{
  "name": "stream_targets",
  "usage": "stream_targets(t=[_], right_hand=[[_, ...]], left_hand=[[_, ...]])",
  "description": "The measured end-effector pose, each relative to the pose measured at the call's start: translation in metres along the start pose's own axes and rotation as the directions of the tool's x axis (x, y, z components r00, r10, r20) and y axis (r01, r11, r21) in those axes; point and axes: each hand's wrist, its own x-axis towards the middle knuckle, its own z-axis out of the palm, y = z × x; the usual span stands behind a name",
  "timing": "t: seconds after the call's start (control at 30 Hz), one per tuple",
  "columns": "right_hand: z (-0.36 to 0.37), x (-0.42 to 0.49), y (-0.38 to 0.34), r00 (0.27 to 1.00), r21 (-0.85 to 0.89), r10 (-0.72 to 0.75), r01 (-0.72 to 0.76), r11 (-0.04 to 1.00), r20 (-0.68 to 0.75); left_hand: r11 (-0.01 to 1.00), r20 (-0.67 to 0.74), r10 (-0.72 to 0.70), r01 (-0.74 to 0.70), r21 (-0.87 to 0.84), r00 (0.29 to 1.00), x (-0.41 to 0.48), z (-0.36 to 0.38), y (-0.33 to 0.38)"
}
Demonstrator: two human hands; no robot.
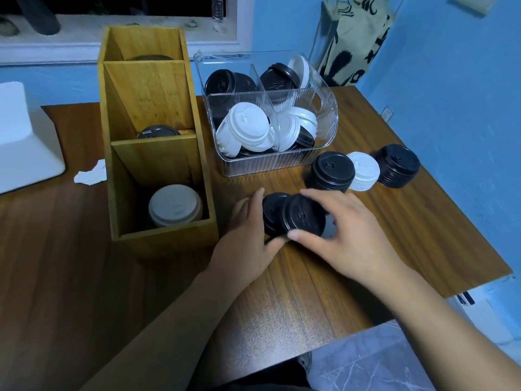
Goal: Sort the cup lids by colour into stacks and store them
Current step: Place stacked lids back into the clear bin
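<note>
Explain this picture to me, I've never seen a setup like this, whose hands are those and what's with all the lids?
There is no machine here: a person wears a camera on the head, so this one picture looks down at their own hands. The left hand and right hand together grip a bunch of black lids over a table. Left of them stands a rack with white lids in its nearest compartment. Behind is a bin of mixed black and white lids. To the right stand three sorted stacks: a black stack, a white stack, another black stack.
</note>
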Motion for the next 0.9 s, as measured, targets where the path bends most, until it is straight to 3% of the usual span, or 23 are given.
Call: stream_targets(t=[0.23, 0.4, 0.57, 0.67, 0.8, 0.9], right_hand=[[0.024, 0.04, -0.006, 0.982, -0.078, 0.016, -0.001, 0.997, 0.19], [0.026, 0.044, -0.005, 0.972, -0.067, 0.039, -0.024, 0.997, 0.23], [0.017, 0.059, -0.009, 0.936, -0.212, 0.006, 0.073, 0.975, 0.351], [0.003, 0.075, -0.012, 0.918, -0.181, -0.044, 0.125, 0.976, 0.394], [-0.018, 0.117, -0.027, 0.988, 0.048, -0.086, 0.08, 0.996, 0.132], [-0.023, 0.163, -0.043, 0.996, 0.159, -0.07, 0.079, 0.984, -0.061]], left_hand=[[0.999, 0.011, -0.021, 0.021, -0.026, 1.0, 0.001, 0.001, -0.001], [1.0, -0.007, 0.009, -0.009, -0.015, 1.0, 0.002, 0.002, -0.002], [0.998, -0.057, 0.068, -0.067, 0.021, 0.996, 0.002, 0.004, -0.005], [0.998, -0.073, 0.067, -0.067, 0.011, 0.995, 0.002, 0.004, -0.005], [0.997, -0.074, 0.072, -0.069, 0.039, 0.995, 0.003, 0.004, -0.003], [0.998, -0.069, 0.065, -0.062, 0.033, 0.996, 0.002, 0.004, -0.003]])
